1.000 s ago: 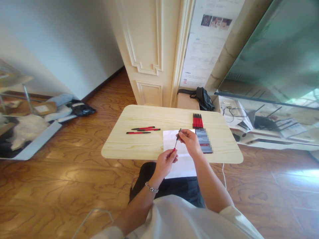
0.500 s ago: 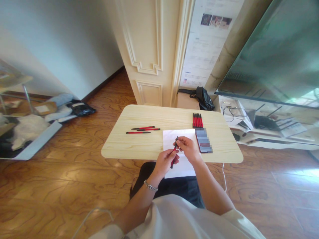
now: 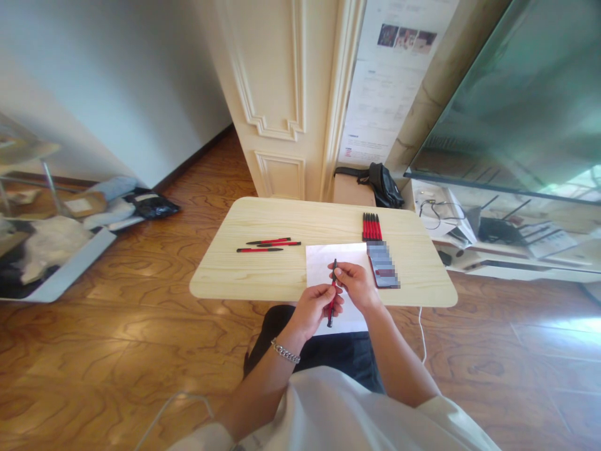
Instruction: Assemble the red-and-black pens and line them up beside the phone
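A red and black pen (image 3: 331, 307) stands nearly lengthwise between my two hands, over a white sheet of paper (image 3: 315, 266). My left hand (image 3: 315, 308) pinches its red barrel, and the lower black end sticks out below. The fingertips of my right hand (image 3: 355, 282) close on the black upper part of the same pen. To the left, 3 loose red and black pens (image 3: 263, 250) lie on the table. At the back right, several like pens (image 3: 372, 227) lie side by side in a neat row.
A phone (image 3: 384, 266), its screen blurred out, lies beside the paper's right edge on the pale wooden table (image 3: 216, 275). Behind the table a black bag (image 3: 385, 185) rests on a box. A white cable (image 3: 423, 338) hangs below the right side.
The pen has turned more upright between my hands, its lower end swinging slightly right. Both hands keep their hold, and the other pens stay put.
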The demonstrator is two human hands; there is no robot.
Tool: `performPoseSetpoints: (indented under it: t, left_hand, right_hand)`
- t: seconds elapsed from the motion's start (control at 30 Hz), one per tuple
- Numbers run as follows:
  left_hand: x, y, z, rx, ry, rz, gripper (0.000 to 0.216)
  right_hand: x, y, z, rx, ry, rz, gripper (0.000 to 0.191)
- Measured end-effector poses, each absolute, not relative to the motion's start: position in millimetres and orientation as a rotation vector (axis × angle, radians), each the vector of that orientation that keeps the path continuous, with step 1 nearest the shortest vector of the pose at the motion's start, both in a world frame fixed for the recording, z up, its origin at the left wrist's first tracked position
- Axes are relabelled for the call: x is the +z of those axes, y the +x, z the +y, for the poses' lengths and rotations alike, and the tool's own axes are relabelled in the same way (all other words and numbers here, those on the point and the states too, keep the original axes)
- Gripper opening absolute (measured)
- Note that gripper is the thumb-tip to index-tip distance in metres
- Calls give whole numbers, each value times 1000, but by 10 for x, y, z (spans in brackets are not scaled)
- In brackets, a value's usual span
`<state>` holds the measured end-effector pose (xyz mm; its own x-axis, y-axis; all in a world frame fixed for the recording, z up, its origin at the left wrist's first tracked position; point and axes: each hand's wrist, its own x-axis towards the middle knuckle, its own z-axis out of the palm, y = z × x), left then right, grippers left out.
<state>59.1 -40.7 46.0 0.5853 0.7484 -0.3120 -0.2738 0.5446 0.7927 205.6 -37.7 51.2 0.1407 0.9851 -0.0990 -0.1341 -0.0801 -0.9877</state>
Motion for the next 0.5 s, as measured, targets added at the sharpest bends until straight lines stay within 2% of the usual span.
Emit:
performPoseSetpoints:
  t: [0.13, 0.33, 0.5]
  left_hand:
    - [372, 630, -394, 784, 866, 838, 33]
    - [305, 650, -342, 900, 983, 1009, 32]
    - [354, 592, -303, 780, 906, 879, 34]
  right_hand:
    - [516, 2033, -360, 1114, -1337, -1048, 29]
    - [419, 1882, -358, 891, -1551, -1014, 34]
    - [505, 1907, -384, 1093, -1348, -918, 30]
